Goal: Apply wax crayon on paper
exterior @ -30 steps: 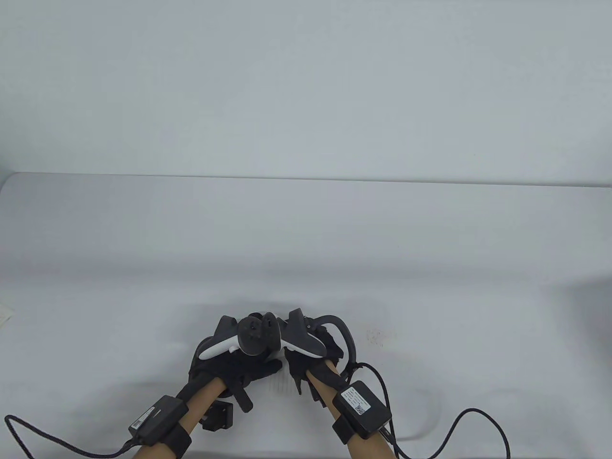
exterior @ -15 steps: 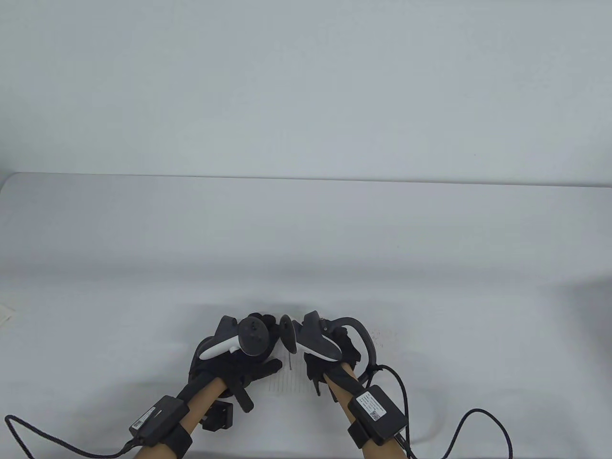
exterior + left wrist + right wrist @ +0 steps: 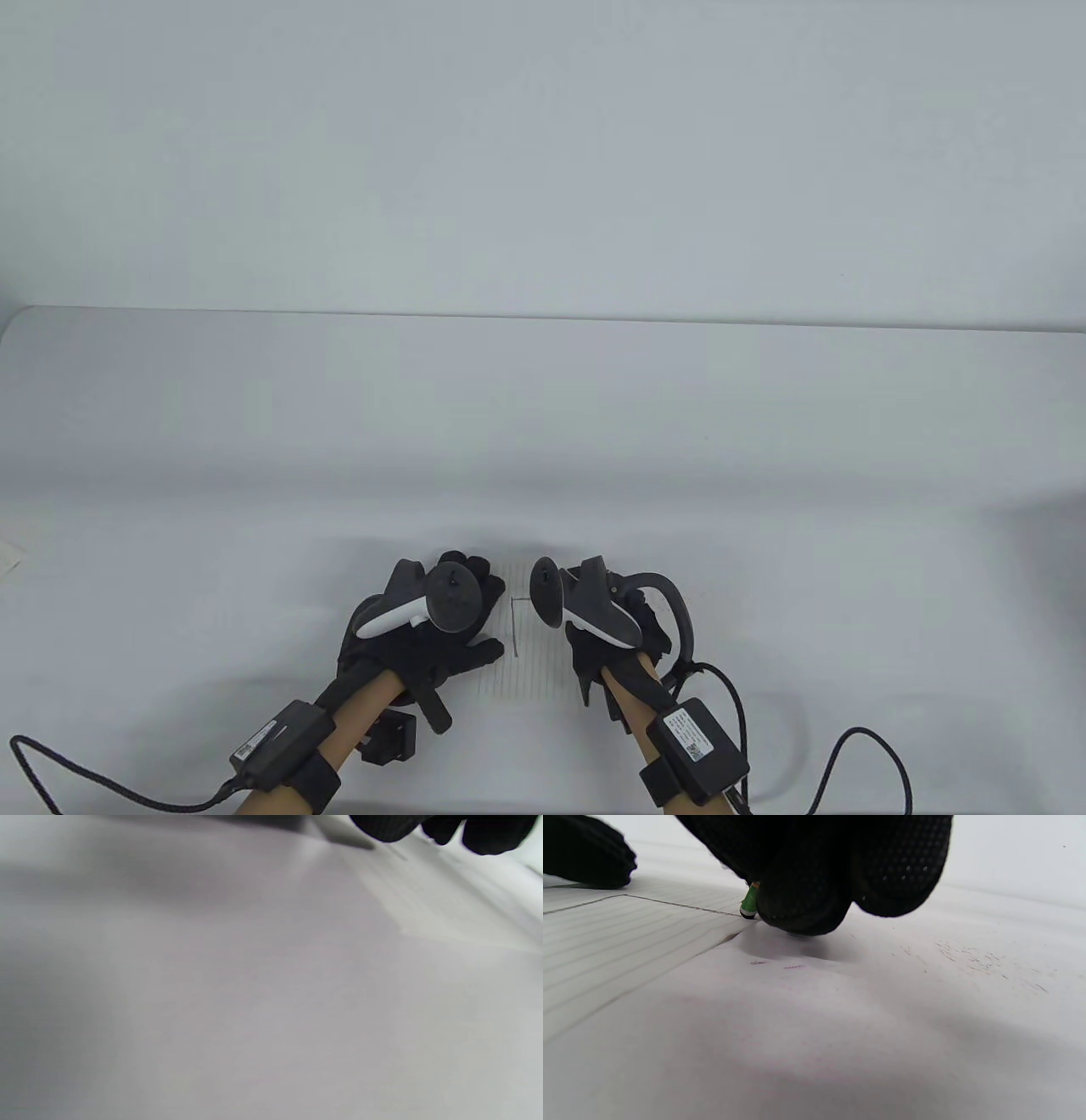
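A sheet of lined paper (image 3: 530, 671) lies on the white table near the front edge. My left hand (image 3: 462, 607) rests flat on the paper's left part with the fingers spread; its fingertips (image 3: 483, 836) show at the top of the left wrist view above the paper (image 3: 445, 908). My right hand (image 3: 615, 632) is over the paper's right part. In the right wrist view its fingers (image 3: 806, 899) pinch a green wax crayon (image 3: 749, 904) whose tip touches the paper (image 3: 628, 938). A thin dark line (image 3: 514, 628) runs up the paper and turns right at the top.
A small black block (image 3: 390, 737) lies by my left forearm at the front edge. Cables (image 3: 865, 755) trail from both wrist boxes. Faint specks (image 3: 967, 957) mark the table right of the paper. A pale scrap (image 3: 8, 556) lies at the far left edge.
My right hand has moved to the right across the paper, away from the left hand. More of the lined paper and the drawn line now show between the hands. The left hand has stayed put.
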`<action>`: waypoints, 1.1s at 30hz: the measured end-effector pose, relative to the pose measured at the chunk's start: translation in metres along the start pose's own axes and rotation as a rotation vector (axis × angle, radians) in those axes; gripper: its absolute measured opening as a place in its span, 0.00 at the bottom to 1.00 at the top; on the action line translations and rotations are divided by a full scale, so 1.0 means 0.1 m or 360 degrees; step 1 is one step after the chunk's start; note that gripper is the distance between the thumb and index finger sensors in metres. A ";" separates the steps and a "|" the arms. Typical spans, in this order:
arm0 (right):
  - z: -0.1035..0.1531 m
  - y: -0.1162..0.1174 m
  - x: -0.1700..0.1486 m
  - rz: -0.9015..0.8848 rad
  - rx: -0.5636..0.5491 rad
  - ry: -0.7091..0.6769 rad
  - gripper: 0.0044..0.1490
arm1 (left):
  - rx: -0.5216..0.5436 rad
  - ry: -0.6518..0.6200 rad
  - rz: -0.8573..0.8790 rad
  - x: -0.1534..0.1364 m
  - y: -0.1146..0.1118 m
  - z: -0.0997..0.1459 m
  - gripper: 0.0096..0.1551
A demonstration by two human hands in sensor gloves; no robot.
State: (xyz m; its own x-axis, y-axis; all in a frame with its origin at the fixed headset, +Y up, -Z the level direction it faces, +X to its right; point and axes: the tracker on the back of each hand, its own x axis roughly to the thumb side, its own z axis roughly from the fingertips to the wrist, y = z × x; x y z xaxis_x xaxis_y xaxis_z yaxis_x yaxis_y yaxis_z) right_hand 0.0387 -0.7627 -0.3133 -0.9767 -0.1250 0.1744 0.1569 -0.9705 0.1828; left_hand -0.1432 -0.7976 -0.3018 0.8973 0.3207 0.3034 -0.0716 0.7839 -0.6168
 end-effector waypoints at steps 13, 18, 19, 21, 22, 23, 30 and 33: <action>0.01 0.00 -0.02 -0.0027 -0.0006 -0.0023 0.24 | -0.0106 -0.0066 0.0085 0.36 -0.08 -0.35 0.45; 0.01 0.00 -0.01 -0.0026 -0.0003 -0.0023 0.24 | -0.0139 -0.0055 0.0041 0.37 -0.06 -0.35 0.45; 0.01 -0.01 -0.01 -0.0032 0.0004 -0.0022 0.24 | -0.0146 -0.0055 0.0051 0.36 -0.06 -0.36 0.45; 0.00 -0.01 -0.01 -0.0049 0.0036 -0.0022 0.24 | -0.0156 -0.0057 0.0061 0.36 -0.06 -0.36 0.45; 0.01 -0.02 -0.01 -0.0053 0.0063 -0.0025 0.24 | -0.0158 -0.0057 0.0061 0.36 -0.06 -0.36 0.45; 0.01 -0.03 0.00 -0.0053 0.0101 -0.0032 0.24 | -0.0160 -0.0056 0.0056 0.36 -0.06 -0.36 0.45; 0.08 -0.09 0.10 0.0003 0.0348 -0.0032 0.25 | -0.0160 -0.0050 0.0039 0.36 -0.05 -0.35 0.45; 0.12 -0.10 0.13 0.0025 0.0447 -0.0060 0.25 | -0.0162 -0.0051 0.0047 0.36 -0.05 -0.35 0.45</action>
State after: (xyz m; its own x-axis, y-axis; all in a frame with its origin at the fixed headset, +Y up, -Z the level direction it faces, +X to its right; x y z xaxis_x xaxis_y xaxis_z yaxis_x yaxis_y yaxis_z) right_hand 0.0260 -0.7522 -0.3017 -0.9686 -0.1266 0.2140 0.2112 -0.8730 0.4397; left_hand -0.0949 -0.8091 -0.3132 0.8811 0.3607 0.3060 -0.0516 0.7164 -0.6957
